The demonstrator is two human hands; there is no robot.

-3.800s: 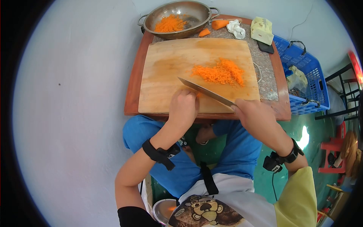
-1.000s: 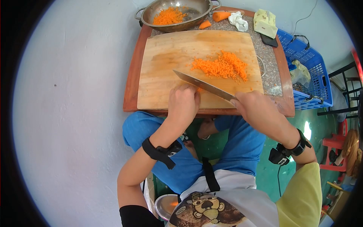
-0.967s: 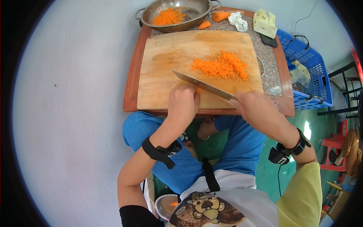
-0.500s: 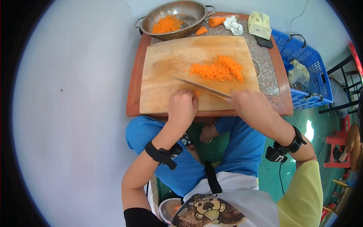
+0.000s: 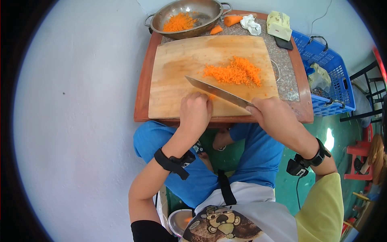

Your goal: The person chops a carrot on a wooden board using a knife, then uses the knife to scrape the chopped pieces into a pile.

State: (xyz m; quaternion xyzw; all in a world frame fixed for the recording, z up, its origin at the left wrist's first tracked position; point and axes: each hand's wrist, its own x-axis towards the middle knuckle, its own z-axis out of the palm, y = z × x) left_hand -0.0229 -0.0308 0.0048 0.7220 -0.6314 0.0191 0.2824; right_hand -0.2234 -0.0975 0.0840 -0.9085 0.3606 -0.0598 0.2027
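Observation:
My right hand is closed round the handle of a kitchen knife. Its wide blade slants across the near half of the wooden cutting board, the tip pointing up and left. On the board's near edge my left hand is curled with its fingers bent, right beside the blade. A bit of orange carrot shows at its fingertips; most of that piece is hidden by the hand and blade. Beyond the knife lies a loose heap of finely chopped carrot.
At the back left a metal pan holds more chopped carrot. Beside it are a carrot chunk, a smaller carrot piece, crumpled tissue, a tissue pack and a phone. A blue basket stands right of the table.
The knife blade has tilted so more of its flat side shows, and its tip has risen slightly. My right hand has shifted a little right. My left hand stays nearly in place.

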